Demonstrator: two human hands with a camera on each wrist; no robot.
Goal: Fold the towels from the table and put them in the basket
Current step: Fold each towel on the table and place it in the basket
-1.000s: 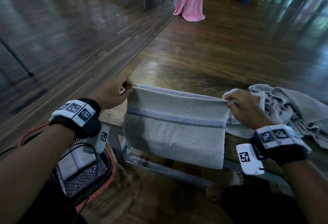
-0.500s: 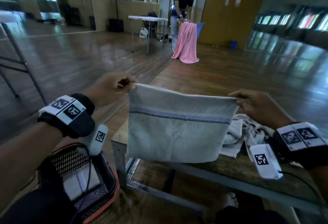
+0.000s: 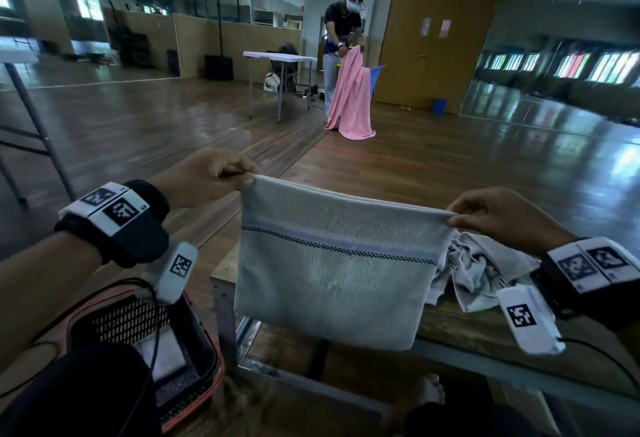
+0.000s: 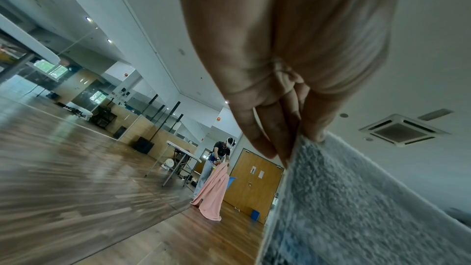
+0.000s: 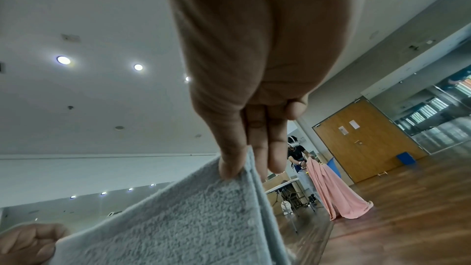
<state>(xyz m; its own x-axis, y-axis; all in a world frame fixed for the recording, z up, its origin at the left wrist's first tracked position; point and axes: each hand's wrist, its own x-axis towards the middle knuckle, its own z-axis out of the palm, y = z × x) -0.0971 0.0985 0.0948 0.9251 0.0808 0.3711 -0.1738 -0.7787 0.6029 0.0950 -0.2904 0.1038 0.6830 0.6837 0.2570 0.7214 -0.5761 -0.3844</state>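
A grey towel (image 3: 332,274) with a blue stripe and a dark checked line hangs doubled over in the air above the table's left end. My left hand (image 3: 221,177) pinches its upper left corner and my right hand (image 3: 485,215) pinches the upper right corner. The left wrist view shows thumb and fingers (image 4: 277,144) clamped on the towel (image 4: 356,209) edge. In the right wrist view the thumb (image 5: 229,160) presses on the folded towel (image 5: 183,219) corner. A black basket (image 3: 166,360) with an orange rim stands on the floor at lower left, with a folded towel (image 3: 162,357) inside.
A crumpled heap of grey towels (image 3: 485,270) lies on the wooden table (image 3: 460,326) behind my right hand. Far off, another person (image 3: 343,38) holds a pink cloth (image 3: 349,97) beside a white folding table (image 3: 280,59). The floor is wood.
Both hands have raised the folded towel off the table's edge, and it now hangs higher. My head has tilted up, bringing the far room into view.
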